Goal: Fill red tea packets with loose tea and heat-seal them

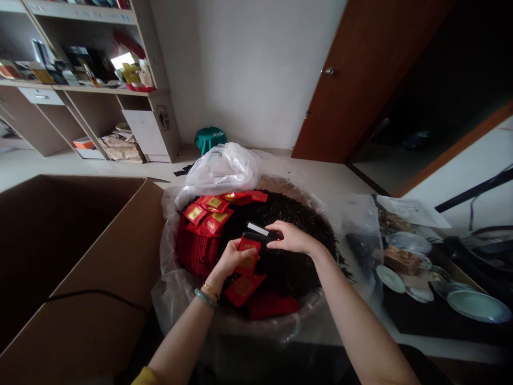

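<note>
My left hand (232,258) is closed round a small red packet (249,251), held upright over a wide round basket (308,305) of dark loose tea leaves (296,230). My right hand (292,238) pinches a small black device (260,234) with a white strip and a red light, just right of the packet's top. A stack of red packets with gold labels (206,216) fills the basket's left side. Several more red packets (244,289) lie at its near edge. A green bangle sits on my left wrist.
A large open cardboard box (80,267) stands at the left. Clear plastic sheeting (216,171) lines the basket. Plates and bowls (476,305) crowd a dark tray at the right. Shelves (80,85) line the far wall, beside a green stool (210,139) and a brown door (360,80).
</note>
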Available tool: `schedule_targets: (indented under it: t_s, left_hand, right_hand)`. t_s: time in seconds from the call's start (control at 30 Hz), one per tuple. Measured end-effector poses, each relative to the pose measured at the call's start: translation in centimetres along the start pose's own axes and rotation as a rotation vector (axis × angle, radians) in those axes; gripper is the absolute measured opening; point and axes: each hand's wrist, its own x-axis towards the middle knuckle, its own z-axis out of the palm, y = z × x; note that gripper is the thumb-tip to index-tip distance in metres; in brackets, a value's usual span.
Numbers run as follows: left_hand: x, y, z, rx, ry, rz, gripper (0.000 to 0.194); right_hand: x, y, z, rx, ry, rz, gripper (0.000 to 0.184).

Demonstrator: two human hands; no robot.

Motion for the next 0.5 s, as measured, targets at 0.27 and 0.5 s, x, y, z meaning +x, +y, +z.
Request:
schedule_targets:
  t_s: [0.27,0.5]
  left_hand:
    - [-0.1,0.0,-0.1,-0.005,-0.012,-0.014,0.047]
    - [-0.2,0.2,0.3,-0.02,0.018,-0.035,0.049]
  right_hand:
    - [0.1,-1.1,1.2,0.034,0.014,-0.046,0.031]
    - [0.1,-1.2,1.6,0.009,0.078,-0.061,0.027]
